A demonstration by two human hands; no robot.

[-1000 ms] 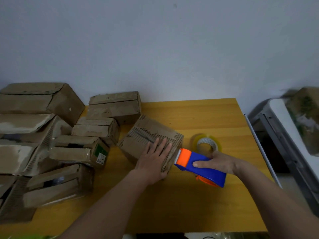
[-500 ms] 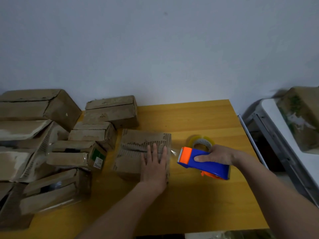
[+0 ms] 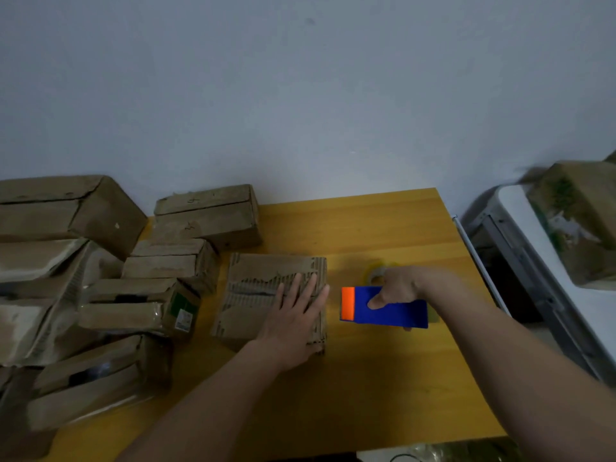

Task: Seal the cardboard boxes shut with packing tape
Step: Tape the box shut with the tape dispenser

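Note:
A worn cardboard box (image 3: 256,288) with torn corrugated top lies square in the middle of the yellow table (image 3: 383,378). My left hand (image 3: 293,315) presses flat on its right half, fingers straight. Just right of the box, my right hand (image 3: 398,286) grips a blue tape dispenser (image 3: 390,310) with an orange front end facing the box, a small gap from its right edge. A roll of clear tape (image 3: 378,273) lies on the table behind my right hand, partly hidden.
Several battered cardboard boxes (image 3: 140,301) are stacked along the table's left side, with two more (image 3: 206,216) at the back. Off the right edge stands a white and grey unit (image 3: 533,261) with a box (image 3: 576,221) on it.
The box has been turned from a diagonal lie to square with the table. My left hand stayed flat on it. The dispenser has levelled out beside the box's right edge.

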